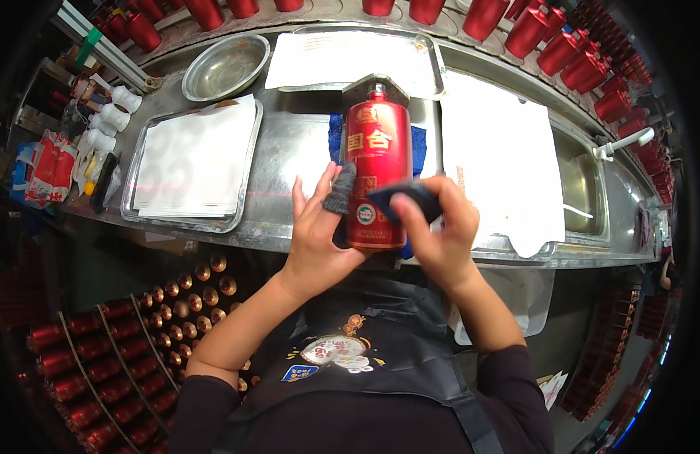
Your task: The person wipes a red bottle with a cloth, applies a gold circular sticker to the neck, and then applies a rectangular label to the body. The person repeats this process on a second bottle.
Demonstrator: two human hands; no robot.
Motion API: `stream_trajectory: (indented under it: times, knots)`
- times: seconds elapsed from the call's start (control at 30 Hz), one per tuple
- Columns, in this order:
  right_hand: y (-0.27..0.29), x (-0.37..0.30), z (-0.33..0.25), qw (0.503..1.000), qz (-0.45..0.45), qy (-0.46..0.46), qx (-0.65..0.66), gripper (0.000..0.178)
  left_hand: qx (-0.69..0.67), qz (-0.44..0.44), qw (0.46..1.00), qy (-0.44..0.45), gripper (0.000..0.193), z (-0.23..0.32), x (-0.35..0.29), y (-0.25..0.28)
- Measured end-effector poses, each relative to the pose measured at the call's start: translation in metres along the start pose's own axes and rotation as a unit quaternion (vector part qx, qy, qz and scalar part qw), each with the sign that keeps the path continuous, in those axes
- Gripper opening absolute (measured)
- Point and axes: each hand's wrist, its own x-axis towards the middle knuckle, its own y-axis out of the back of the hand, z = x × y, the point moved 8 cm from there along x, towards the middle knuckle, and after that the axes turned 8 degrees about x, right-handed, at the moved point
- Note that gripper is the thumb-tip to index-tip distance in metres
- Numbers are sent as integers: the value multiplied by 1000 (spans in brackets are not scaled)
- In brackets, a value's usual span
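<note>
A red bottle [388,170] with gold lettering and a round white emblem lies on its back in front of me, its neck pointing away. My left hand [317,238] grips its lower left side, with a dark grey knitted sleeve [339,191] over one finger. The other fingers of that hand stick out past the bottle. In my right hand [448,231] is a dark blue pad [407,200], pinched and laid against the lower right front of the bottle. Blue cloth [419,147] shows on both sides under the bottle.
The metal bench [286,166] bears a tray of white sheets [187,166] at left, a metal bowl [226,68] and more sheets [497,159] at right. A sink [581,181] with a white tap [626,142] lies beyond. Red bottles [100,371] stack at lower left.
</note>
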Motion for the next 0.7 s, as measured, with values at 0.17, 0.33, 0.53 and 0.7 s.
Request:
stream_trajectory:
  times: [0.17,0.33,0.53,0.7]
  knots:
    - [4,51,8,995,59,-42,72,15,-42,-10,999,-4,92,0,-1,6]
    - [10,67,4,994,103,-30,-34,12,-76,-10,997,20,77,-17,11,3]
    - [-2,77,-4,998,43,-29,-40,14,-196,-3,964,181,51,-67,22,-3]
    - [0,47,26,987,-39,-110,113,17,-247,184,922,235,38,-80,30,39]
